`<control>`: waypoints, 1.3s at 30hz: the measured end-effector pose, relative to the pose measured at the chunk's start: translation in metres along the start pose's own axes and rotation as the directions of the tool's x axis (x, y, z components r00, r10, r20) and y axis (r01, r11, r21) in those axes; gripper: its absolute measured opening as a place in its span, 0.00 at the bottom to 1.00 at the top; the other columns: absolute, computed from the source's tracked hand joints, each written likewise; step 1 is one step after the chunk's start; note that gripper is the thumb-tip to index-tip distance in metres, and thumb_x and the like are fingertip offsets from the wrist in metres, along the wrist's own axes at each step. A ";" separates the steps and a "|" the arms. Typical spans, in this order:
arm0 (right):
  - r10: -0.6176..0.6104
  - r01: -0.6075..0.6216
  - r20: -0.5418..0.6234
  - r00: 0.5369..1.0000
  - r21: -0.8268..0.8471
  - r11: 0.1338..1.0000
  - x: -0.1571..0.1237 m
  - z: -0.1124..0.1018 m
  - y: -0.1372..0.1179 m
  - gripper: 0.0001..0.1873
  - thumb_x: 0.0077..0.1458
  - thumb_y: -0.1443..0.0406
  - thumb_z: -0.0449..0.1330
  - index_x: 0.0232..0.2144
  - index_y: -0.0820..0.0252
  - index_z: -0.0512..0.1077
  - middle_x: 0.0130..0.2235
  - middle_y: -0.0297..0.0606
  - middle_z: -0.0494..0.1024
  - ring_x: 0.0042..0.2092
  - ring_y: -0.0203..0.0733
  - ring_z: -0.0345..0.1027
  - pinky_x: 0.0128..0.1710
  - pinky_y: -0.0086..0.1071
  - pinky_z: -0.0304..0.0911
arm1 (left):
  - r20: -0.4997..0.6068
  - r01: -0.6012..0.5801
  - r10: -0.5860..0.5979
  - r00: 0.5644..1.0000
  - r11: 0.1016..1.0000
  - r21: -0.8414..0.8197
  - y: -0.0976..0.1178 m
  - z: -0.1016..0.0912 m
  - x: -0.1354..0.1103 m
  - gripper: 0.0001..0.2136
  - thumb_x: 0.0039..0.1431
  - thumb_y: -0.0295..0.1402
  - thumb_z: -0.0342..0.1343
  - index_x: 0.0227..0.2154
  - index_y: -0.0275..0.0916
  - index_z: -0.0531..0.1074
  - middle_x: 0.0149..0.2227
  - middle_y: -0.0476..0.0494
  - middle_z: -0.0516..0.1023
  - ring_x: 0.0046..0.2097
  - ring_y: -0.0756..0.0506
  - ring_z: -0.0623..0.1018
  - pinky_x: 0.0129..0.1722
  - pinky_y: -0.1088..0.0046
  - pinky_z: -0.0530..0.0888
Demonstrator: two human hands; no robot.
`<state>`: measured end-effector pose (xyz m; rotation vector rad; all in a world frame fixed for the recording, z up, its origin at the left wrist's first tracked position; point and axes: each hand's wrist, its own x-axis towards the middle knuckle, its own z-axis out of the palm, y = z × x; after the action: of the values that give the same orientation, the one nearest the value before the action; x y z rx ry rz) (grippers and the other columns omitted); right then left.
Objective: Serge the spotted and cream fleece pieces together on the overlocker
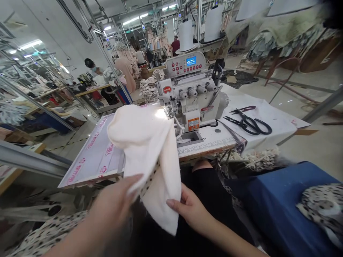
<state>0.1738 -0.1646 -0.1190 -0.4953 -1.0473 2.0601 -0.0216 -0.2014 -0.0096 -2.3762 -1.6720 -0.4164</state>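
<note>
I read left hand [114, 203] and right hand [190, 212] apart, both pinching the cream fabric [146, 150] between them, long axis running forward toward the overlock machine [190, 92], right hand nearer it.
</note>
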 end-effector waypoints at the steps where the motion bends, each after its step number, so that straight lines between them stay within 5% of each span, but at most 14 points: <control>1: -0.006 0.006 -0.020 1.000 0.003 1.000 -0.003 0.002 0.002 0.24 0.44 0.57 0.64 0.43 0.58 0.66 0.39 0.36 0.72 0.41 0.41 0.65 0.43 0.35 0.60 | 0.021 -0.095 0.097 0.995 0.992 -0.077 0.008 0.012 -0.001 0.12 0.60 0.32 0.41 0.44 0.40 0.65 0.32 0.47 0.75 0.31 0.50 0.75 0.30 0.79 0.70; 3: -0.020 0.019 -0.043 0.999 -0.032 0.999 -0.011 0.003 0.007 0.23 0.44 0.57 0.64 0.42 0.59 0.67 0.40 0.37 0.73 0.42 0.42 0.65 0.45 0.35 0.59 | 0.045 -0.205 0.217 0.975 0.960 -0.191 0.020 0.034 -0.003 0.12 0.59 0.32 0.46 0.45 0.38 0.64 0.28 0.47 0.73 0.27 0.50 0.73 0.27 0.77 0.69; 8: -0.023 0.010 -0.099 0.995 -0.126 0.992 -0.027 -0.003 0.015 0.17 0.47 0.56 0.61 0.36 0.61 0.70 0.34 0.35 0.73 0.36 0.39 0.64 0.40 0.33 0.60 | 0.179 -0.089 0.203 0.963 0.864 -0.496 0.032 0.055 -0.011 0.21 0.52 0.20 0.47 0.50 0.38 0.59 0.42 0.41 0.69 0.42 0.48 0.70 0.42 0.72 0.70; 11: -0.036 0.020 -0.133 0.990 -0.120 0.993 -0.032 -0.003 0.019 0.16 0.50 0.56 0.59 0.39 0.60 0.68 0.32 0.33 0.71 0.32 0.36 0.62 0.35 0.30 0.61 | 0.050 -0.227 0.279 0.959 0.862 -0.454 0.030 0.062 -0.017 0.22 0.53 0.17 0.44 0.51 0.37 0.58 0.42 0.40 0.69 0.43 0.47 0.67 0.44 0.68 0.68; 14: -0.057 0.043 -0.127 0.990 -0.110 0.993 -0.035 0.002 0.020 0.16 0.49 0.58 0.60 0.39 0.60 0.68 0.33 0.34 0.70 0.33 0.36 0.62 0.35 0.30 0.61 | -0.132 -0.367 0.342 0.930 0.870 -0.330 0.028 0.069 -0.018 0.20 0.55 0.18 0.45 0.51 0.33 0.59 0.30 0.43 0.69 0.34 0.48 0.66 0.34 0.70 0.68; 17: -0.070 0.054 -0.112 0.991 -0.139 0.989 -0.041 0.006 0.015 0.14 0.47 0.60 0.63 0.36 0.61 0.69 0.33 0.34 0.70 0.34 0.35 0.62 0.34 0.29 0.60 | -0.239 -0.439 0.381 0.893 0.853 -0.283 0.030 0.066 -0.017 0.15 0.54 0.21 0.48 0.46 0.31 0.64 0.23 0.45 0.65 0.29 0.49 0.62 0.27 0.72 0.64; 20: -0.019 -0.004 -0.125 0.992 -0.179 0.984 -0.048 0.007 0.009 0.14 0.46 0.58 0.62 0.31 0.63 0.69 0.26 0.32 0.67 0.25 0.31 0.59 0.24 0.25 0.58 | -0.319 -0.412 0.324 0.891 0.871 -0.268 0.036 0.059 -0.016 0.13 0.52 0.21 0.50 0.42 0.32 0.67 0.30 0.41 0.67 0.34 0.46 0.64 0.32 0.67 0.65; 27: -0.081 0.021 -0.158 0.984 -0.351 0.936 -0.058 0.011 0.006 0.13 0.51 0.58 0.58 0.25 0.63 0.67 0.21 0.31 0.67 0.23 0.30 0.60 0.24 0.25 0.58 | -0.294 -0.429 0.333 0.896 0.817 -0.385 0.047 0.068 -0.017 0.14 0.52 0.17 0.49 0.42 0.31 0.65 0.33 0.41 0.71 0.35 0.48 0.67 0.34 0.69 0.66; 34: -0.055 -0.022 -0.219 0.974 -0.333 0.943 -0.063 0.018 0.000 0.15 0.48 0.57 0.60 0.21 0.62 0.64 0.19 0.29 0.65 0.19 0.28 0.56 0.19 0.23 0.53 | -0.319 -0.428 0.311 0.895 0.798 -0.425 0.054 0.057 -0.014 0.14 0.51 0.16 0.50 0.41 0.33 0.67 0.32 0.41 0.70 0.36 0.48 0.67 0.35 0.70 0.67; 39: -0.067 -0.010 -0.175 0.982 -0.406 0.914 -0.065 0.017 -0.005 0.13 0.55 0.59 0.54 0.24 0.62 0.66 0.22 0.31 0.66 0.21 0.29 0.58 0.21 0.24 0.55 | -0.290 -0.440 0.336 0.896 0.756 -0.485 0.055 0.057 -0.016 0.14 0.51 0.17 0.52 0.41 0.32 0.67 0.34 0.41 0.72 0.37 0.49 0.68 0.36 0.70 0.68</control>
<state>0.2063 -0.2218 -0.1048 -0.8587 -1.3637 1.7289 0.0309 -0.2158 -0.0690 -2.8674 -1.0094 -1.1142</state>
